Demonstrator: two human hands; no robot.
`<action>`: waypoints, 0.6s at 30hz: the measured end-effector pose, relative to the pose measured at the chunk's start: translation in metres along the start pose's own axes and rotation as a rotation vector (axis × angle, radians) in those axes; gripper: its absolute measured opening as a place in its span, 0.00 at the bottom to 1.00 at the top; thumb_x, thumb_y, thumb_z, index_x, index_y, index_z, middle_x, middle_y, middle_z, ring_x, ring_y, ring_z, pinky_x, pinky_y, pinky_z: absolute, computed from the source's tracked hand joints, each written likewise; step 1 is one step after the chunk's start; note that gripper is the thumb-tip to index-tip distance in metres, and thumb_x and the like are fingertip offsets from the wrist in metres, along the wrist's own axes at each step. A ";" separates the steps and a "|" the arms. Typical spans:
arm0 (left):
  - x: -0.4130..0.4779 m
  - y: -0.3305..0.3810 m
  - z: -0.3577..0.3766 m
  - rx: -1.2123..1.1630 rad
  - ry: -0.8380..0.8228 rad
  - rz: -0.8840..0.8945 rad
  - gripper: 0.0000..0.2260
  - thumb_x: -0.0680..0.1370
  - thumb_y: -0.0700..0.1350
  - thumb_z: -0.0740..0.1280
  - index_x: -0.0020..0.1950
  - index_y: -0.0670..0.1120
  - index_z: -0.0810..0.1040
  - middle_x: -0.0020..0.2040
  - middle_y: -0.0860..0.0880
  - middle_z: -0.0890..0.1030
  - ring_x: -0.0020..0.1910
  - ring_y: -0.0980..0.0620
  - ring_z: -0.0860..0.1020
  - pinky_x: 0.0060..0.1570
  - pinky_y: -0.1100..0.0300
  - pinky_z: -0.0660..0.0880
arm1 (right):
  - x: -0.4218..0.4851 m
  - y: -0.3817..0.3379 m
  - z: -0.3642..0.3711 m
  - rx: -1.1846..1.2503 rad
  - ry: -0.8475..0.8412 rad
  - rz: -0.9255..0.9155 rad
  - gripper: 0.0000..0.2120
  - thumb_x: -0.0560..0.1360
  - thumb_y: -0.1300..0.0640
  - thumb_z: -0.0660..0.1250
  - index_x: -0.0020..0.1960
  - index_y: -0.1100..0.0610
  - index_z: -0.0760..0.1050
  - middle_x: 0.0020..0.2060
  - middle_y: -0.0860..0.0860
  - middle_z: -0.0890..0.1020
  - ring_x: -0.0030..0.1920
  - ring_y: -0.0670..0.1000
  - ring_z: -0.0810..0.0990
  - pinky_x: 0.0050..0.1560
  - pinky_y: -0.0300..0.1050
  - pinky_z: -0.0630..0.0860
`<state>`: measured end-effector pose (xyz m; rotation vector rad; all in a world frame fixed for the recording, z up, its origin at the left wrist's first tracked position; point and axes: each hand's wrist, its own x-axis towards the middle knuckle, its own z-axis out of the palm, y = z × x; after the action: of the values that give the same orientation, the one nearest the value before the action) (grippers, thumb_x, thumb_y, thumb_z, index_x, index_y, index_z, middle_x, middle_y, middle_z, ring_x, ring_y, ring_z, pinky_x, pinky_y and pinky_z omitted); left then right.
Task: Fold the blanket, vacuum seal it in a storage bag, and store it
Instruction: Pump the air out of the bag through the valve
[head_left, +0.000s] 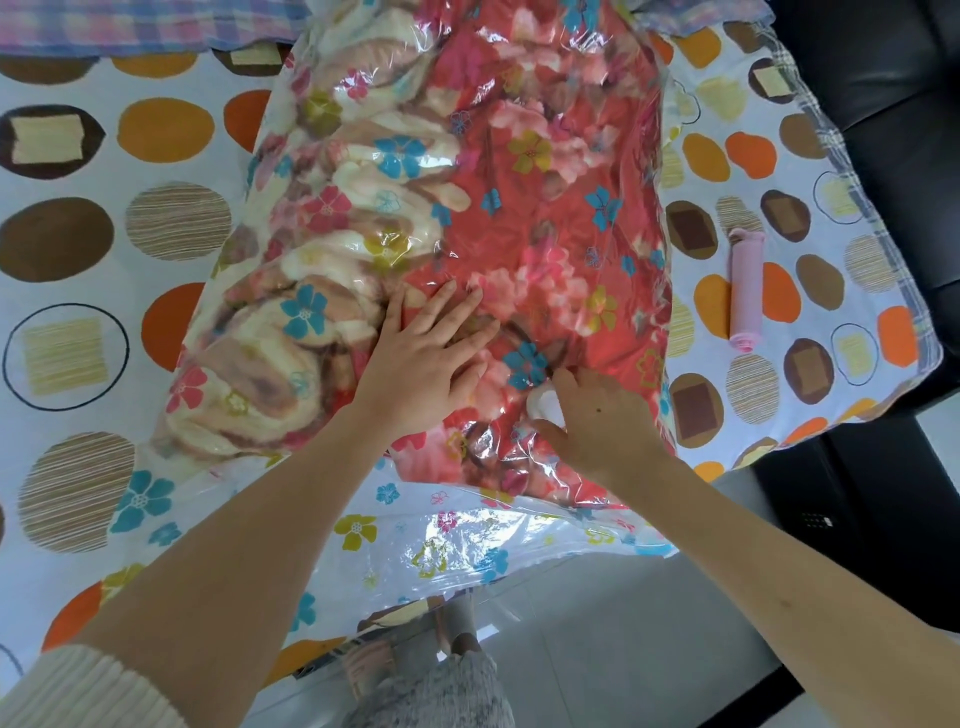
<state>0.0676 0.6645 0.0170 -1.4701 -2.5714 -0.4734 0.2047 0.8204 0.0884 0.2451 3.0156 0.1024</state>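
**Air could creep back in at the valve**

The folded blanket (519, 208) is inside the clear flowered storage bag (467, 551), which lies lengthwise down the middle of the bed (156, 260). The left hand (426, 358) is spread flat, fingers straight, pressing on the plastic. The right hand (602, 415) is curled round the white valve (543, 402) just beside it, thumb under and fingers over, seemingly pinching its cap.

The bag looks puffy to me, the film loose and crinkled over the blanket, so there seems to be plenty of air left. If the pressing hand lifts while the valve is open, I'd expect air to be drawn straight back in. A cap set on crooked could leak slowly. I can't tell from here whether the zip end is fully closed.

The pink pump (745, 291) lies on the sheet well to the right, apart from both hands. The bag's slack near end overhangs the bed edge towards the person's legs. A black seat (883, 104) crowds the right side and a plaid cloth (104, 26) lies at the far end.
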 end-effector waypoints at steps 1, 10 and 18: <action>0.000 0.000 0.000 0.002 -0.001 -0.001 0.21 0.78 0.58 0.53 0.67 0.53 0.72 0.74 0.49 0.64 0.74 0.46 0.58 0.68 0.34 0.52 | 0.001 0.001 0.001 -0.017 -0.038 -0.028 0.16 0.71 0.46 0.72 0.44 0.60 0.76 0.32 0.54 0.77 0.31 0.55 0.78 0.29 0.40 0.66; -0.001 0.000 0.001 -0.005 0.013 0.005 0.20 0.79 0.57 0.55 0.67 0.53 0.73 0.73 0.49 0.64 0.74 0.47 0.58 0.68 0.33 0.53 | 0.010 0.004 0.004 -0.057 -0.043 -0.051 0.16 0.75 0.45 0.66 0.42 0.58 0.75 0.28 0.50 0.74 0.27 0.52 0.73 0.26 0.39 0.68; -0.001 -0.001 0.003 -0.008 0.013 0.011 0.20 0.79 0.58 0.54 0.67 0.53 0.73 0.73 0.49 0.64 0.74 0.47 0.58 0.68 0.33 0.54 | 0.008 0.001 0.000 -0.092 -0.074 -0.032 0.19 0.63 0.48 0.78 0.33 0.59 0.73 0.19 0.50 0.69 0.16 0.50 0.68 0.23 0.34 0.59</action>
<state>0.0677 0.6642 0.0138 -1.4783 -2.5530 -0.4903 0.1970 0.8225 0.0880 0.1879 2.9302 0.2241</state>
